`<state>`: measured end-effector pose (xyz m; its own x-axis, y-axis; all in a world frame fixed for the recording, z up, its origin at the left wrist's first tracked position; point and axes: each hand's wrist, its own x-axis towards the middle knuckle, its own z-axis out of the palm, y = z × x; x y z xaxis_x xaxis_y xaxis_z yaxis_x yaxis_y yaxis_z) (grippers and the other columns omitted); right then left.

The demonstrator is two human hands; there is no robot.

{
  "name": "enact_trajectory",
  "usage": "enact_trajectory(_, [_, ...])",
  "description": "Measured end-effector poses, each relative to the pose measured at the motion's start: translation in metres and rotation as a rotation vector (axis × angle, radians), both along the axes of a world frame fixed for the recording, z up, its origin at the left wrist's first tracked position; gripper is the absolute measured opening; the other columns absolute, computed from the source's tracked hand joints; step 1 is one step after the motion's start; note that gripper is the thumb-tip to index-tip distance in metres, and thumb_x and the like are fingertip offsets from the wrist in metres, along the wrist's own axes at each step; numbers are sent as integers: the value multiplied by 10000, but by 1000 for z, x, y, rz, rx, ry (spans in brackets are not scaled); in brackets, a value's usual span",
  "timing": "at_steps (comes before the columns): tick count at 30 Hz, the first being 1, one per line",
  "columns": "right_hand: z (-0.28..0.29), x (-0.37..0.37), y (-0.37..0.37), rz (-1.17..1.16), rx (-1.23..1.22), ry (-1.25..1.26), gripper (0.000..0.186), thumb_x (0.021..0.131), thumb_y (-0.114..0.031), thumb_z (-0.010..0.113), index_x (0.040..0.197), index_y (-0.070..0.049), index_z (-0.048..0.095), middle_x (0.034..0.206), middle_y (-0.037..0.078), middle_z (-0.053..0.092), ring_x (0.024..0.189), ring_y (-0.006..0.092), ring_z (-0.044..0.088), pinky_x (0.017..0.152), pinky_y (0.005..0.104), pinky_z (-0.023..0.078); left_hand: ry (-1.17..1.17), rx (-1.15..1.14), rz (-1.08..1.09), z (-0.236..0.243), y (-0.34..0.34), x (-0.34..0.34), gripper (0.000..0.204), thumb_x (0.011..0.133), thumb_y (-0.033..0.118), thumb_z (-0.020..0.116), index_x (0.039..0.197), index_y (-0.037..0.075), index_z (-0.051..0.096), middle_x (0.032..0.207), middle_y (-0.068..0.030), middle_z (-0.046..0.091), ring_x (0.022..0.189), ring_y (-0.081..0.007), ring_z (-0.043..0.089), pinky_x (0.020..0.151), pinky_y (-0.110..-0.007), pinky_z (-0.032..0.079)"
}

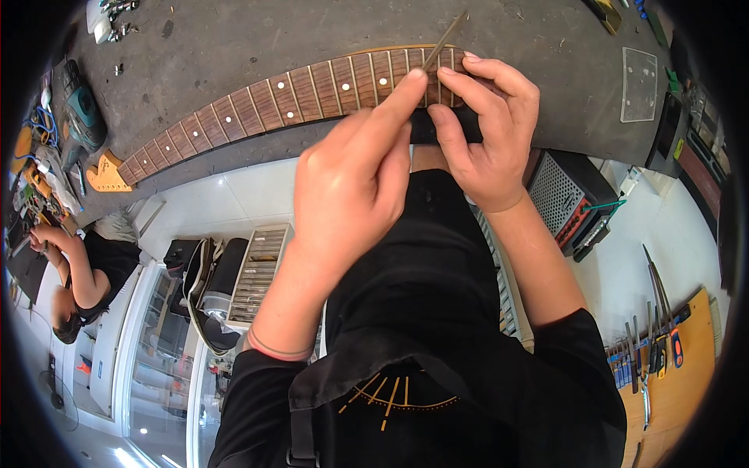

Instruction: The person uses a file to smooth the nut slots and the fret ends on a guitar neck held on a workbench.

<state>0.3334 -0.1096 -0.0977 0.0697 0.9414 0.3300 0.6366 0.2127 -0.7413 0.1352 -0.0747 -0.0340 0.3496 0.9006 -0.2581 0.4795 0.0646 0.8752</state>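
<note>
Curling the left hand closed at 12 o'clock, with index finger extended onto a slim bar-shaped tool; holding that tool slantwise over the frets, with its free tip toward 1 o'clock. Spanning the end of a guitar neck with the right hand at 1 o'clock, half open, with fingertips on the brown fretboard and thumb at its near edge; cannot tell whether gripping or only resting there. Lying along the dark surface and curving from 1 o'clock to a pale wooden headstock between 9 and 10. Farther out, see a teal-and-black power drill near 10 and a jumble of tools just past it toward 9. At 2, see a clear rectangular plate. Just before 3, below the surface's edge, see a speaker amplifier with a grey grille. At 4, see a wooden board with hand tools. Toward 9, see a co-worker in black.
</note>
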Motion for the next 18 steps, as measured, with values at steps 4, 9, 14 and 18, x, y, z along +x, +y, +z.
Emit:
enact_trajectory(4, [4,-1,0,-14,-3,-17,470,905,-44,904,1357,-88,782,1414,138,628,1289,303,639,1028,394,597,-84,-48,63,5,8,1,413,1127,19,650,1533,-14,718,999,-44,768,800,-97,654,713,-292,525])
enact_trajectory(9, [3,-1,-1,-43,-25,-49,436,963,-75,849,1388,-79,752,1352,125,664,1236,312,637,1042,429,545,-487,-691,391,25,-3,2,529,1190,196,584,1669,-27,558,719,55,461,594,-42,361,536,-240,277])
enact_trajectory(14, [0,-2,-1,-80,-23,-59,405,998,-96,811,1395,-73,733,1287,114,698,1187,312,640,1022,443,513,-525,-736,397,28,-23,-1,526,1194,200,583,1666,-31,556,713,54,448,597,-44,364,535,-243,291])
enact_trajectory(18, [1,-2,1,-85,2,-24,386,985,-61,815,1361,-52,728,1283,132,714,1165,333,666,1012,443,542,-475,-666,376,22,-32,-2,492,1193,166,592,1646,-24,592,756,29,546,614,-46,425,546,-245,355])
